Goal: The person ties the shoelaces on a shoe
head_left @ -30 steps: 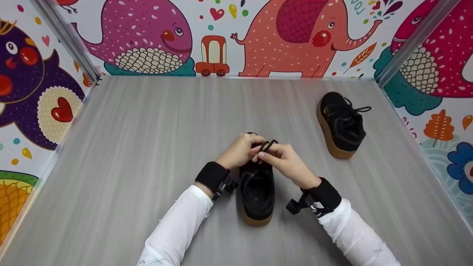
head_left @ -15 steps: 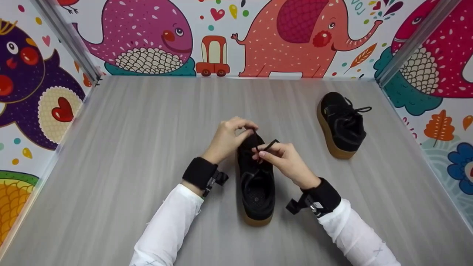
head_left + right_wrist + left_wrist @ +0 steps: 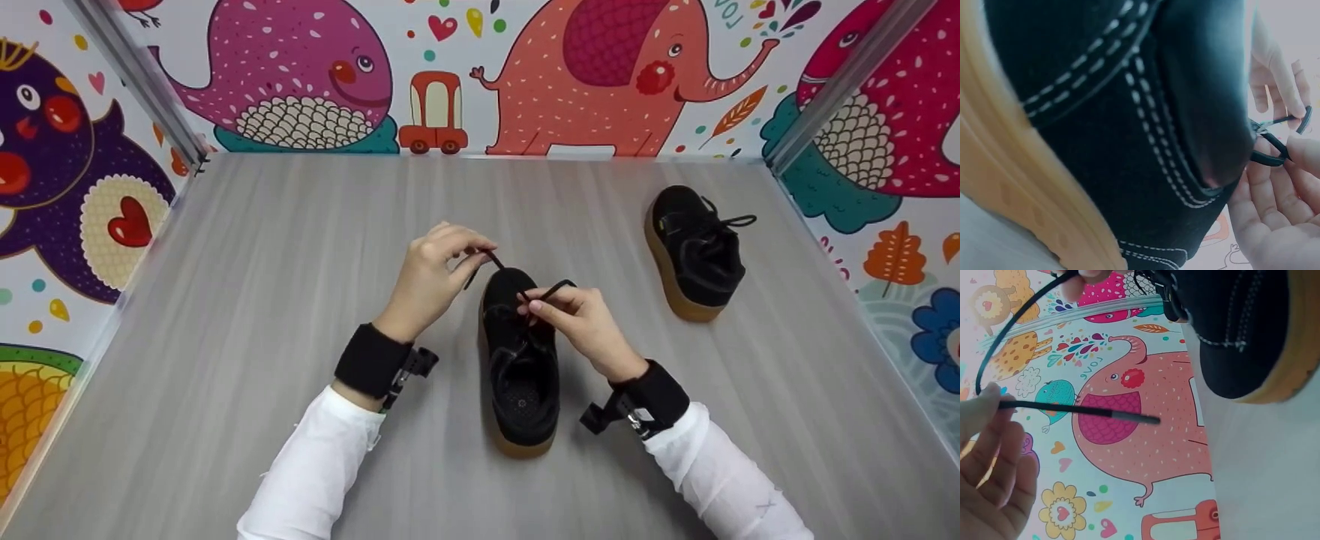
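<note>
A black shoe with a tan sole stands in front of me, toe pointing away. My left hand, up and left of the toe, pinches a black shoelace between thumb and fingers. In the left wrist view the lace's grey-tipped end sticks out past the left fingertips. Over the shoe's tongue area my right hand pinches the lace, with a loop of it standing up above the fingers. The right wrist view shows the loop at the right thumb, beside the shoe's stitched side.
A second black shoe, its lace tied in a bow, stands at the back right on the grey wood-grain surface. Walls printed with cartoon animals bound the surface at the back and both sides.
My left hand has moved away from the right hand, to the left and slightly back, drawing the lace end out past the shoe's toe. The right hand has hardly moved.
</note>
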Tool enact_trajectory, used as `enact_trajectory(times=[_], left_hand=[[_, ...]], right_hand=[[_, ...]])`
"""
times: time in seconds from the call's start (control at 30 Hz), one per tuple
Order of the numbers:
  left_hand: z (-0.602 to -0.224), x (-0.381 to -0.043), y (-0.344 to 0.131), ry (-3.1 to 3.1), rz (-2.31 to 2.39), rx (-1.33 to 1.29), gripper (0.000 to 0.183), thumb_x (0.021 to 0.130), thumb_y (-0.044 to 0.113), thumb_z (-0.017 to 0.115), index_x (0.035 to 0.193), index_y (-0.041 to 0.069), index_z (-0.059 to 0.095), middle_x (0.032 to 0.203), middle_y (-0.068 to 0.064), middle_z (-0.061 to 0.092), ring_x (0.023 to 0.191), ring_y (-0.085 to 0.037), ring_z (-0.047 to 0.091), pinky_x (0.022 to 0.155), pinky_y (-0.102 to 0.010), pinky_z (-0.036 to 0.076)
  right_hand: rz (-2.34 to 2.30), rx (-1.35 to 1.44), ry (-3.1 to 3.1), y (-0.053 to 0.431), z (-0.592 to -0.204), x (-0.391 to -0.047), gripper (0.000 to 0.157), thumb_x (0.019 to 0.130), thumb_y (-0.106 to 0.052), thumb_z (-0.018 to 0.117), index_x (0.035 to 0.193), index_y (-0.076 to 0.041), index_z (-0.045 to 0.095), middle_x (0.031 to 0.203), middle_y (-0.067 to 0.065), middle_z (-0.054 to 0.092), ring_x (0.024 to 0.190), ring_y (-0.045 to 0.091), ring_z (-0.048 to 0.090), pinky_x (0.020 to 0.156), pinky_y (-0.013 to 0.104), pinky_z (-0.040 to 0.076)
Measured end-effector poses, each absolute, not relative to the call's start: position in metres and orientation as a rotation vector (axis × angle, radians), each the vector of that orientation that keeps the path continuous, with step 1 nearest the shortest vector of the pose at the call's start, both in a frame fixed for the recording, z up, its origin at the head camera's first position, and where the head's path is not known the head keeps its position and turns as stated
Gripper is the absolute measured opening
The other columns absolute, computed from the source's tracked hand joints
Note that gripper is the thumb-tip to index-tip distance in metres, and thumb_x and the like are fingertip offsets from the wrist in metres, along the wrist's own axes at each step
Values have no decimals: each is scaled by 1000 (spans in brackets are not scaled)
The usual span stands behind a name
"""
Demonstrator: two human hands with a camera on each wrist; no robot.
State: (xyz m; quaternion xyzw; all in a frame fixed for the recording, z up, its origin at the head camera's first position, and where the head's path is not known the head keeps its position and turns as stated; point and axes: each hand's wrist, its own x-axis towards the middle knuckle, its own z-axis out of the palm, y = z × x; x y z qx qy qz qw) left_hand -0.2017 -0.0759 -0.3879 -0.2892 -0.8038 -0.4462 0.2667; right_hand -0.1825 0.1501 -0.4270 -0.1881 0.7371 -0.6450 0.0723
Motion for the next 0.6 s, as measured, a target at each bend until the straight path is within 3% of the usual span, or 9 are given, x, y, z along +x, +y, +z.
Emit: enact_trajectory(times=[0.23, 0.47, 0.6], left_hand=[[-395, -193, -91, -2213, -1146, -754, 10, 86, 14, 68, 93, 9, 73, 87, -1, 69, 78, -13, 60, 66, -27, 48], [-409, -187, -102, -2309, -1110, -716, 11, 83, 11, 70, 92, 7, 73, 86, -4, 69, 76, -17, 62, 65, -29, 50], [-420, -185, -105, -2393, -1067, -694, 10, 83, 12, 71, 90, 6, 73, 85, -6, 68, 76, -19, 62, 65, -31, 51]], right_hand=[[-1969, -536, 2226, 149, -428, -184, 27, 88, -14, 67, 103, 9, 67, 94, 12, 71, 76, 16, 65, 68, 24, 51], [-1978, -512, 2239, 149, -429, -184, 27, 87, -14, 68, 100, 10, 67, 100, 22, 68, 76, 18, 65, 70, 25, 51], [-2012, -499, 2231, 149, -431, -183, 26, 86, -14, 69, 97, 10, 68, 94, 17, 70, 75, 18, 65, 70, 26, 52]])
